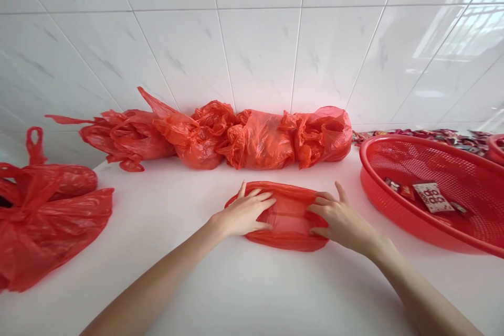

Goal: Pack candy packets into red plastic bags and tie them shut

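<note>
On the white table in front of me lies a red plastic bag (289, 223), its mouth spread wide and its thin bottom facing up. My left hand (248, 211) rests at the bag's left side, fingers spread and reaching inward over the opening. At the right side, my right hand (334, 216) has its fingers stretched apart, the tips just inside the rim. Both hands touch the bag, and neither is closed around anything. The bag's sides are crumpled low around its bottom.
Several filled red plastic bags (263, 142) stand along the tiled wall (260, 58). More red bags (59, 226) sit at the left. A red mesh basket (417, 220) on the right holds a few small packets (433, 197). Behind it lie many small wrapped pieces (429, 137).
</note>
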Tool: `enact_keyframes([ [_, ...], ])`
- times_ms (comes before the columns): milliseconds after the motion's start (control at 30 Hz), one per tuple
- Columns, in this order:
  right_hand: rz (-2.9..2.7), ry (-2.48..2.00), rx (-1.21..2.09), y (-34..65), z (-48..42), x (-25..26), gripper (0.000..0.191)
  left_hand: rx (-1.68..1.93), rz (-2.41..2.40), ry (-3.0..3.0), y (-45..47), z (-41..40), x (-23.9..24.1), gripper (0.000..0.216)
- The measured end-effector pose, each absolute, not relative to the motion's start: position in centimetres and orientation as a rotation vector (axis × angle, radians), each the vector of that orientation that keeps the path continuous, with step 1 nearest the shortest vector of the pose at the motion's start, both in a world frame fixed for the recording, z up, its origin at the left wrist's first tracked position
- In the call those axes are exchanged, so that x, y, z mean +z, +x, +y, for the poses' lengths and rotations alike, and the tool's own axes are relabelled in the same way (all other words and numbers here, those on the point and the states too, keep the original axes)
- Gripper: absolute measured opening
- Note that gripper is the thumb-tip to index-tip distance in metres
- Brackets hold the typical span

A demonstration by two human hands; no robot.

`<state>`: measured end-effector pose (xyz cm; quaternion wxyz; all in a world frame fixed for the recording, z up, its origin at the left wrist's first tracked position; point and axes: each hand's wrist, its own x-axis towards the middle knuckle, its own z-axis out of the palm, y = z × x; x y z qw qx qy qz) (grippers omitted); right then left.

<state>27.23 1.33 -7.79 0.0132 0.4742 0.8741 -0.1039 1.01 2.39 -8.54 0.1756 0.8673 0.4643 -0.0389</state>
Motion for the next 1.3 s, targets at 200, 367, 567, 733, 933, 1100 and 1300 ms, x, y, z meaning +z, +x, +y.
enact_keyframes([
  [200, 2.527, 1.556, -0.301, 27.7, 1.2, -7.6, 0.024, -0.23, 1.371, 2.371, 0.2, 2.4, -8.5, 0.074],
  [367, 2.6, 1.488, -0.323, 27.9, 0.8, -7.2, 0.024, -0.283, 1.344, 2.397, 0.6, 1.7, -7.6, 0.077],
  [567, 2.844, 1.43, -0.285, 27.2, 0.5, -7.2, 0.01, 0.029, 1.221, 2.53, 1.3, 1.4, -7.2, 0.027],
  [733, 2.751, 1.48, -0.321, 27.0, 0.8, -7.8, 0.008, -0.05, 1.3, 2.48, 0.7, 2.1, -7.0, 0.019],
  [933, 2.602, 1.528, -0.385, 28.1, 1.0, -7.6, 0.022, -0.125, 1.397, 2.371, -0.2, 2.5, -6.6, 0.018],
  [1100, 2.566, 1.541, -0.343, 28.7, 0.7, -7.3, 0.046, -0.183, 1.396, 2.36, 0.1, 1.9, -6.1, 0.015],
  [1300, 2.773, 1.385, -0.414, 28.9, 0.7, -6.8, 0.028, -0.13, 1.291, 2.464, 0.9, 1.4, -6.0, 0.012],
])
